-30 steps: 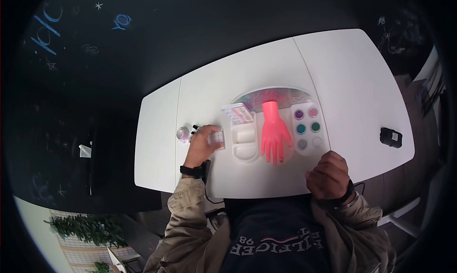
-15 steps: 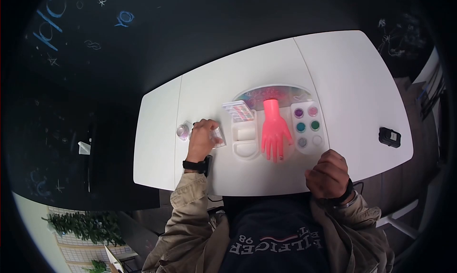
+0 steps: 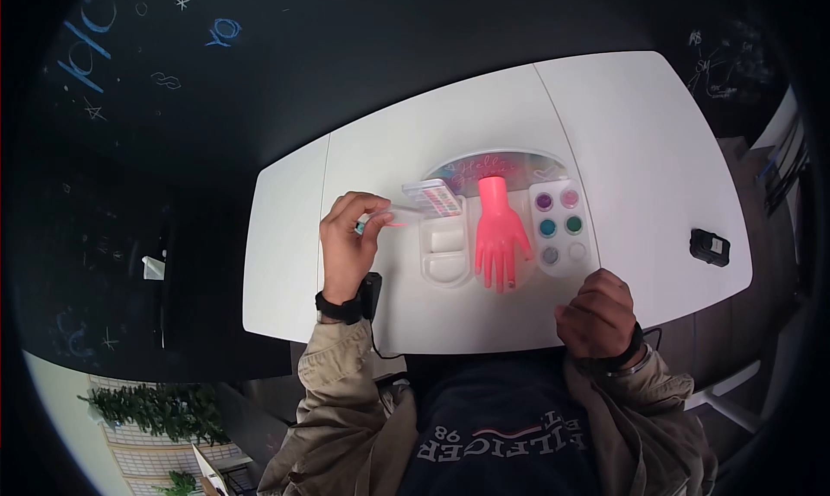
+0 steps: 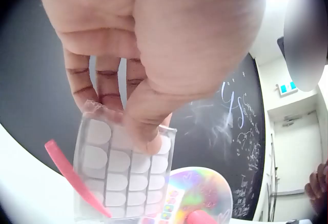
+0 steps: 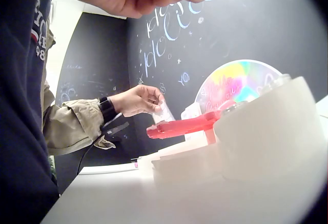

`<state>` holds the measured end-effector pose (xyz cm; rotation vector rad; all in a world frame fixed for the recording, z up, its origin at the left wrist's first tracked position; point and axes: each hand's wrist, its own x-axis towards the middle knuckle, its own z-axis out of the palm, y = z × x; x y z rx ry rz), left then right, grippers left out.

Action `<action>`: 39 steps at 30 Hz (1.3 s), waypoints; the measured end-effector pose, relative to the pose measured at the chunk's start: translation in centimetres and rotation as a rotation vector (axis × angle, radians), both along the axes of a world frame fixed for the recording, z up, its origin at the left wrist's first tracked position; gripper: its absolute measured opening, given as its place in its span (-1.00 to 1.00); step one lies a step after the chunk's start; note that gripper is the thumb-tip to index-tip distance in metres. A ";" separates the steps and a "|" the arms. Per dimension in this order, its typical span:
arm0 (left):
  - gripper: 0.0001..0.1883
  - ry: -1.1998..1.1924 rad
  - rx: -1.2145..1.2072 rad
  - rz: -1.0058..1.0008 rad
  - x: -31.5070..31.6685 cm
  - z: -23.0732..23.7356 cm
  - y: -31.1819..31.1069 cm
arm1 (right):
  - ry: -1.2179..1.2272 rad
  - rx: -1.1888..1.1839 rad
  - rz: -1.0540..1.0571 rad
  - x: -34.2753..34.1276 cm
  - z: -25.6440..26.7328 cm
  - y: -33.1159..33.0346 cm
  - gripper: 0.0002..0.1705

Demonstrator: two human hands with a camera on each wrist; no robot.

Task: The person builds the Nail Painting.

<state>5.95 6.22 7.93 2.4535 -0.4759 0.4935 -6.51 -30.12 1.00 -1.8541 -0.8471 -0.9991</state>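
Note:
My left hand [image 3: 348, 241] is raised over the left part of the table, pinching a clear packet [image 4: 125, 170] between thumb and fingers. Rows of white nail-shaped tabs show through its plastic. A curved pink strip [image 4: 74, 178] overlaps the packet's side in the left wrist view. To the right, a pink practice hand [image 3: 495, 236] lies palm-side down on a white nail-art stand, fingers toward me. My right hand [image 3: 596, 316] hovers by the table's front edge, fingers loosely curled and nothing seen in it. The small jar and black-capped items on the left are hidden behind my left hand.
Beside the practice hand is a white tray [image 3: 468, 236] with compartments, and a colour chart [image 3: 441, 198] tilts up behind it. Several pots of colour, one purple [image 3: 543, 202], sit on the stand's right wing. A black box [image 3: 710, 248] lies at the table's far right.
My left hand has taken the clear packet up off the table and moved it away from me, slightly left. The right hand stays where it was.

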 end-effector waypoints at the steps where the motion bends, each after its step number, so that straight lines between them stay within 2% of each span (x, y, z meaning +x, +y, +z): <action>1: -0.81 0.003 -0.040 -0.009 0.1 -0.2 -0.4 | 0.005 -0.001 0.001 -0.1 0.1 0.0 -0.73; 11: -0.82 -0.004 -0.054 -0.067 1.1 -2.7 -2.1 | 0.012 -0.004 -0.009 -0.2 0.1 -0.1 -0.74; 17: -0.81 -0.111 0.148 -0.105 1.8 -3.4 -2.8 | 0.017 -0.002 -0.020 0.0 -0.1 -0.3 -0.74; 29: -0.74 -0.142 0.326 -0.088 1.1 -4.3 -4.7 | 0.019 0.001 -0.015 0.1 -0.1 -0.3 -0.75; 39: -0.82 0.022 0.041 -0.072 0.3 -4.8 -3.5 | 0.023 -0.014 -0.009 0.0 -0.3 -0.3 -0.67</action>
